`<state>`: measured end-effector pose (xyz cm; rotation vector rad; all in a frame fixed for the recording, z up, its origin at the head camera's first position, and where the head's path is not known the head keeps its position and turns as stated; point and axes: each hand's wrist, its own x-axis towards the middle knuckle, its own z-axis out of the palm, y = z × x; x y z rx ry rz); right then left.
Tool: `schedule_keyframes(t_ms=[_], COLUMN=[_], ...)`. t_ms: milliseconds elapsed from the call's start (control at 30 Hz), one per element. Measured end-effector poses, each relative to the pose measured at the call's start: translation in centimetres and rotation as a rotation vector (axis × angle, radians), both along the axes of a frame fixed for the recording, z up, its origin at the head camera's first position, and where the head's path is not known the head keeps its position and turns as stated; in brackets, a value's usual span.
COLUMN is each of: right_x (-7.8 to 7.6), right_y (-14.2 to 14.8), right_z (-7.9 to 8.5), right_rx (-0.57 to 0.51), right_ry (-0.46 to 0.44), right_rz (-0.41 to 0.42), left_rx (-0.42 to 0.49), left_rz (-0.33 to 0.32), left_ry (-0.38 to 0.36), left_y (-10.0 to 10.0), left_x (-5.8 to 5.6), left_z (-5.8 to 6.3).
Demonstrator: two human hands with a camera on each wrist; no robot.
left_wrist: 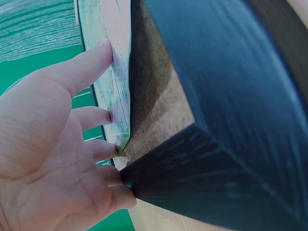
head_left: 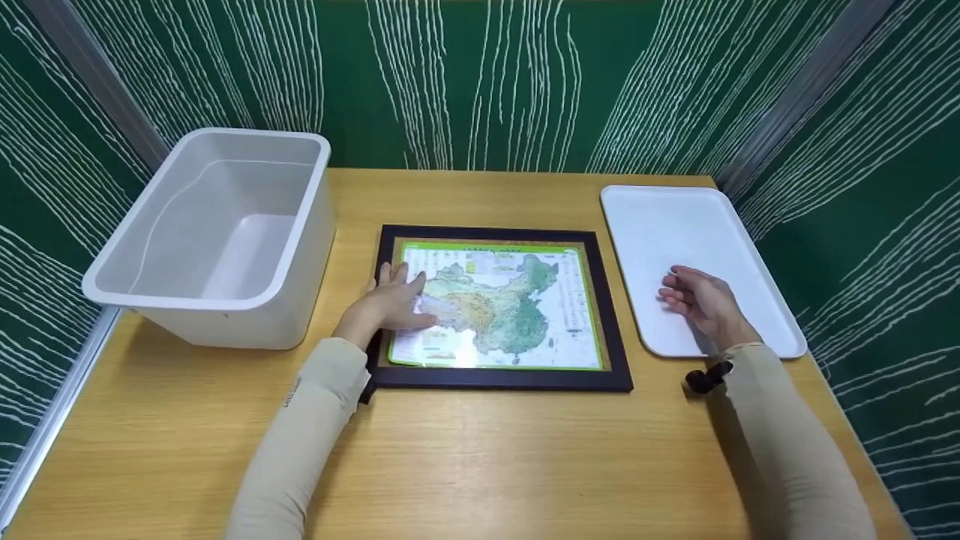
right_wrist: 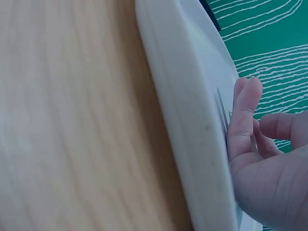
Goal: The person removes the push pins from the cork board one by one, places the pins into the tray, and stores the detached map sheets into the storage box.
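A laminated map sheet (head_left: 517, 300) with a green border lies on a cork board (head_left: 491, 369) inside a dark frame (head_left: 510, 379). My left hand (head_left: 394, 304) rests on the sheet's left side with its fingers spread. In the left wrist view, the fingertips touch the map (left_wrist: 118, 86), whose near edge stands slightly off the cork (left_wrist: 154, 91). My right hand (head_left: 701, 300) is over the white tray (head_left: 667, 225), fingers bent. Whether a small thing is between its fingertips is hidden. Thin dark slivers (right_wrist: 222, 110) show beside those fingers in the right wrist view; their kind is unclear.
A deep white plastic bin (head_left: 315, 247) stands at the back left of the wooden table (head_left: 480, 465). Green walls (head_left: 517, 82) with white wavy lines close in the back and both sides. The tray's raised rim (right_wrist: 192, 120) stands close to the right wrist camera.
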<state>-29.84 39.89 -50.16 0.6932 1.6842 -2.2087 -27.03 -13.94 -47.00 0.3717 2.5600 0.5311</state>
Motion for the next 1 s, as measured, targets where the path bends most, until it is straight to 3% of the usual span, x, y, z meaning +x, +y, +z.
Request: schedule_keyframes(t_ms=[367,767,1000], right_x=[-0.2,-0.1,0.2], right_y=[0.1,0.1,-1.4], right_z=[0.4,1.8,2.9], right_rx=[-0.031,0.033,0.106], right_ry=[-0.042,-0.014,-0.044], right_rz=[0.026,0.112,0.160], left_rx=[-0.003,0.009,0.008], left_rz=[-0.001,-0.009,-0.001], left_ry=[0.004,-0.011,-0.020], left_y=[-0.2,0.2,0.1], left_x=[0.0,-0.1,-0.1], left_z=[0.1,0.0,-0.1])
